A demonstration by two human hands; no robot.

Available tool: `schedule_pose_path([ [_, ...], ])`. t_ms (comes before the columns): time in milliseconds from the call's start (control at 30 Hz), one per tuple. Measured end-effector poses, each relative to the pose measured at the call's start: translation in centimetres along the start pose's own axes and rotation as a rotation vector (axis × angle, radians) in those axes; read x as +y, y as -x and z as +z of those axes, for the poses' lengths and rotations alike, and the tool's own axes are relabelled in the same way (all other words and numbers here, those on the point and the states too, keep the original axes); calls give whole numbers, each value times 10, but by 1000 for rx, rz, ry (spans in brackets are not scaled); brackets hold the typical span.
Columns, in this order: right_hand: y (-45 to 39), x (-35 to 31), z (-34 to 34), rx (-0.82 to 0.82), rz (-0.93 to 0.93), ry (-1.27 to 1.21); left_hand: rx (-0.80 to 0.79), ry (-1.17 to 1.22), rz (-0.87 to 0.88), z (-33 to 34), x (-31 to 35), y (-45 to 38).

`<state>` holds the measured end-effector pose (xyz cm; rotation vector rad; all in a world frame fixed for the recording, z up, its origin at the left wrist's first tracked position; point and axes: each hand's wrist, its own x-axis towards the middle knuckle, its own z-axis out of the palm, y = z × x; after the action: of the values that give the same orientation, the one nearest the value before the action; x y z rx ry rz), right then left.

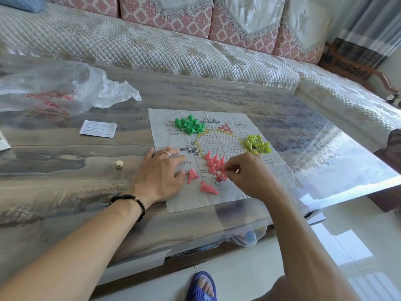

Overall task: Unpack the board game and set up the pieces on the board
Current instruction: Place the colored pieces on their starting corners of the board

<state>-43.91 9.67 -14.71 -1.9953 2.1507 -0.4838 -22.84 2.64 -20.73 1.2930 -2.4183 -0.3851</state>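
Observation:
A paper game board [173, 198] lies flat on the table, printed with a ring of small circles. A heap of green cone pieces [189, 124] sits at its far left, and yellow-green cones [257, 144] are heaped at its right. Pink cones [213, 162] stand in rows on the near point of the pattern; a few more pink cones [208, 188] lie loose beside them. My left hand [159, 172] rests flat on the board's left edge, fingers spread. My right hand [249, 172] pinches a pink cone over the near circles.
A crumpled clear plastic bag [56, 88] lies at the table's far left, with a small printed card [98, 128] and a pale die [119, 164] nearer. A quilted sofa [152, 40] runs behind the glossy table [65, 148]. My blue sandal [201, 287] shows below.

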Motion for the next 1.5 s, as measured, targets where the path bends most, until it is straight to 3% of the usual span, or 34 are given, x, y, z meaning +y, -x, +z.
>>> schedule_pose_path([
  [1100,-9,-1,3,91,-39,-42,6,-4,14,2,-3,-1],
  [1333,13,-14,-4,-211,-85,-107,8,-12,24,1,-1,-2],
  [1500,14,-18,7,-236,-113,-90,11,-17,27,-2,1,-1],
])
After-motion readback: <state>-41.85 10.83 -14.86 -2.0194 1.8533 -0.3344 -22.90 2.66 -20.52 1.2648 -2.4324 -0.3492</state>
